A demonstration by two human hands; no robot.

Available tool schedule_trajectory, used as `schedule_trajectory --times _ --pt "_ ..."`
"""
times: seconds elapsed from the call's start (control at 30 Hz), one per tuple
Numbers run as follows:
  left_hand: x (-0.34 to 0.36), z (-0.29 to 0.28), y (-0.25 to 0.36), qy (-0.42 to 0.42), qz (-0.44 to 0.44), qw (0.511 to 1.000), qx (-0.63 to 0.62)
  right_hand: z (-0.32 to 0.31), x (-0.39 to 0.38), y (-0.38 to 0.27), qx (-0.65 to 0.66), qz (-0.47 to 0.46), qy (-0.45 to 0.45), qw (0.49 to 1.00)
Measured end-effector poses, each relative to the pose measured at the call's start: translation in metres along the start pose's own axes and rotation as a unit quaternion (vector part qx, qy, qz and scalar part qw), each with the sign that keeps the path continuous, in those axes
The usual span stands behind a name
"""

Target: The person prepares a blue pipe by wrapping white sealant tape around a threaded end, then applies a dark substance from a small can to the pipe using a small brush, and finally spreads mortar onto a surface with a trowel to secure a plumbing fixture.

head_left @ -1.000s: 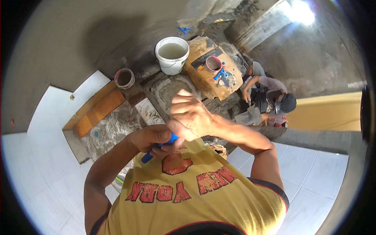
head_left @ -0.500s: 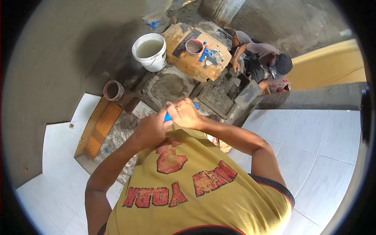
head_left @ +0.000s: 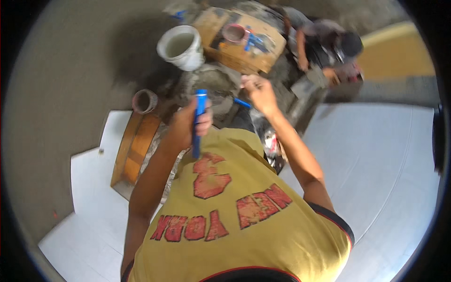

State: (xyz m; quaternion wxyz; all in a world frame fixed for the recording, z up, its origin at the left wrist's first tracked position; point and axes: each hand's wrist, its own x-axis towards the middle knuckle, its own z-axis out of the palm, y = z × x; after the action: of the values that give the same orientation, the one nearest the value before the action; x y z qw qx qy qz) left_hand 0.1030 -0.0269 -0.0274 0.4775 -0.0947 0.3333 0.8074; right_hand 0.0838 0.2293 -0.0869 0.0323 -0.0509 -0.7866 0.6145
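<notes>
My left hand [head_left: 181,126] is wrapped round a long blue tool with a straight shaft [head_left: 201,101], held upright in front of my chest; its exact kind is not clear. Farther forward and to the right, my right hand [head_left: 260,96] has its fingers curled together and smeared by motion. Whether anything small is pinched in them is hidden. A short blue piece [head_left: 242,102] shows just left of my right wrist, apart from the fingers.
Ahead stand a white bucket of cloudy water [head_left: 181,47] and a cardboard box [head_left: 265,35] bearing a pink pot [head_left: 234,33] and blue plastic bits. Another small pot [head_left: 144,101] sits left. A co-worker [head_left: 324,44] crouches far right. White tiles [head_left: 366,164] lie right.
My hands, together on the blue tool before, have come apart. The left keeps the tool, now upright; the right has moved forward and right. The view has shifted slightly.
</notes>
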Motion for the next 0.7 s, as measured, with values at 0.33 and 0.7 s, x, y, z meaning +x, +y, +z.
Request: schedule_trajectory --times 0.33,0.7 --pt "0.007 -0.005 -0.025 0.071 0.040 0.994 -0.076 0.016 -0.147 0.114 -0.139 0.169 0.027 0.975" --pt "-0.056 -0.084 -0.019 -0.068 0.006 0.988 -0.140 -0.037 -0.432 0.287 -0.037 0.475 0.396 0.785"
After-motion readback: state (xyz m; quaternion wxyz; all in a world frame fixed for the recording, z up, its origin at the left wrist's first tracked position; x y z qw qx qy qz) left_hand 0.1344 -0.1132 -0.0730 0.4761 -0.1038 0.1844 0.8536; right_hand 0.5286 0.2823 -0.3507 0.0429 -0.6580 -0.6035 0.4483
